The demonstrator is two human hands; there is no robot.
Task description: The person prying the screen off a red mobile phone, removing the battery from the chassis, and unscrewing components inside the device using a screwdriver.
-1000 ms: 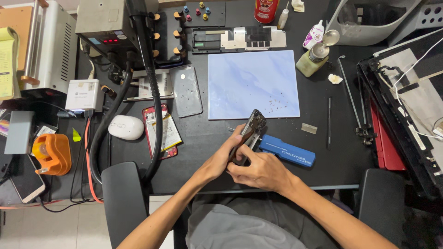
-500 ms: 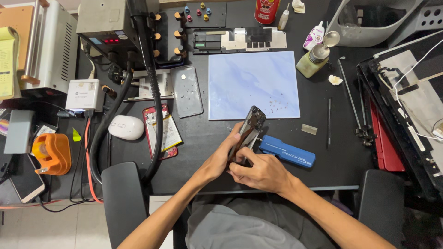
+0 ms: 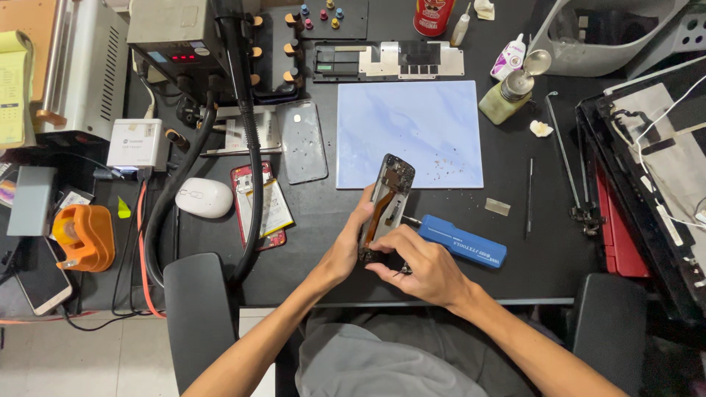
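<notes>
I am working over the black surface [image 3: 515, 250], and the biggest thing near my hands is the pale blue mat [image 3: 419, 132] lying flat just beyond them, dusted with small dark specks. I am holding the opened phone [image 3: 386, 206] tilted up on its long edge, just in front of that mat and above the surface edge. My left hand [image 3: 346, 246] is clamped around its left side and lower end; my right hand [image 3: 419, 268] is closed at the bottom end, fingers pinched together on what looks like a small tool, though I cannot tell its tip. The phone is looking light and stiff, but I am judging it fragile: its back is off, with an orange flex strip and bare boards showing, so I am gripping only the frame edges.

Touching my right hand is lying a blue oblong tool case [image 3: 463, 241] with white print. To the left, another open phone with a red rim [image 3: 261, 206] is showing a white label with a yellow band. At the far edge is standing a red can [image 3: 434, 15], and beside it 1 small white bottle with a pink label [image 3: 507, 57].
</notes>
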